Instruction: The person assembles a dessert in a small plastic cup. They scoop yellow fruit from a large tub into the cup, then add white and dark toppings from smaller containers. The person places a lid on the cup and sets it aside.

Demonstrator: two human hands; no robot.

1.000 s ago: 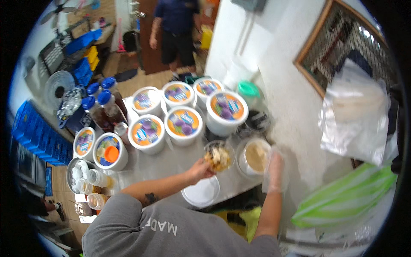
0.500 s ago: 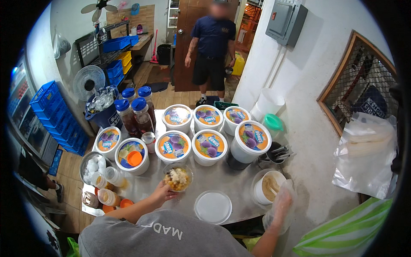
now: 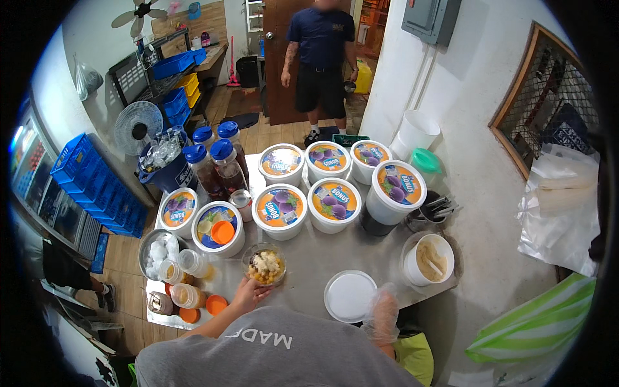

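Observation:
My left hand [image 3: 248, 293] holds a clear plastic cup [image 3: 264, 266] filled with pale and yellow dessert bits, low over the steel table [image 3: 309, 255] at its near edge. My right hand [image 3: 382, 314] wears a loose clear plastic glove and hovers empty near my chest, just right of a round white lid [image 3: 349, 295] lying flat on the table. An open white tub [image 3: 428, 258] with beige paste and a spoon stands further right. Several closed white tubs with colourful lids, such as the nearest one [image 3: 279, 209], stand behind the cup.
Blue-capped bottles [image 3: 216, 164], small jars [image 3: 184, 277] and a metal bowl of white pieces [image 3: 157, 251] crowd the table's left. A person [image 3: 319, 58] stands at the far door. Blue crates [image 3: 97, 187] and a fan [image 3: 137, 126] are on the left, bags [image 3: 554, 206] on the right.
My left hand has carried the cup leftward along the table's near edge. My gloved right hand has drawn back from the open tub toward my body.

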